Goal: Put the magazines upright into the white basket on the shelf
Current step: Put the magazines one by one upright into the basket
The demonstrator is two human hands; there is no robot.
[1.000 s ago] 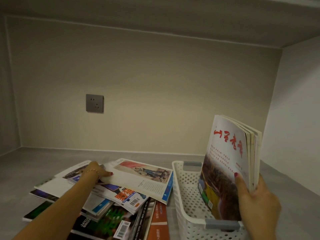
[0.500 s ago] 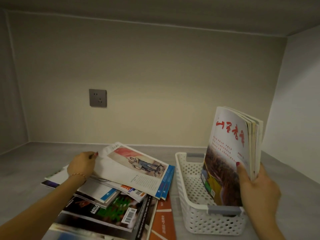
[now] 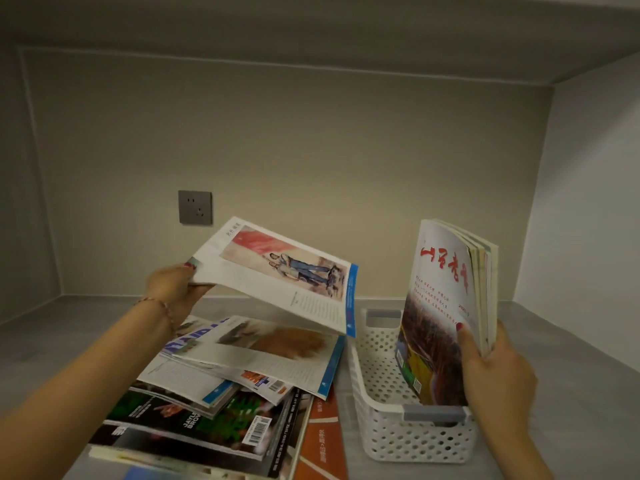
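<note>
Magazines [image 3: 221, 386] lie in a loose, fanned pile on the shelf [image 3: 571, 358] under the left hand [image 3: 173, 292], which pinches one white-covered magazine [image 3: 277, 275] by its far corner and holds it tilted above the pile. The right hand [image 3: 495, 375] grips a bundle of upright magazines [image 3: 446, 306] standing in the white basket [image 3: 398, 434], propping them from the near side.

Held only by a corner, the lifted magazine could sag or slip from the fingers on its way across. If the right hand lets go too early, the standing bundle would likely topple along the half-empty basket.

A second ago the white-covered magazine lay flat on the pile with the left hand reaching for it; now it is clear of the pile.
</note>
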